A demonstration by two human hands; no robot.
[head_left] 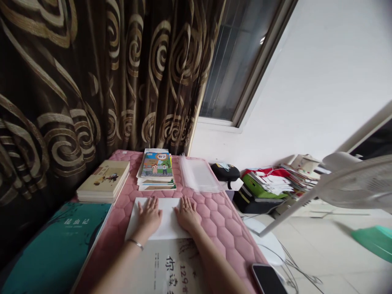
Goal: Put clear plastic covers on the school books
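A pale book cover (153, 265) printed with dark Chinese characters lies flat at the front of the pink quilted surface. At its far side is a blank white panel (170, 228); I cannot tell whether it is a flap or a separate sheet. My left hand (149, 217) rests flat on the panel's left part, fingers spread, with a thin bracelet on the wrist. On the right edge of the same panel, my right hand (187, 215) lies palm down, its fingers stretched out. Neither hand grips anything, and my forearms cover parts of the cover.
Beyond the hands stand a stack of textbooks (157, 167) and some clear plastic covers (200, 175). Cream books (104, 179) and a large teal book (61, 245) lie left. A phone (268, 279) sits near right; a white fan (352, 183) stands beyond the right edge.
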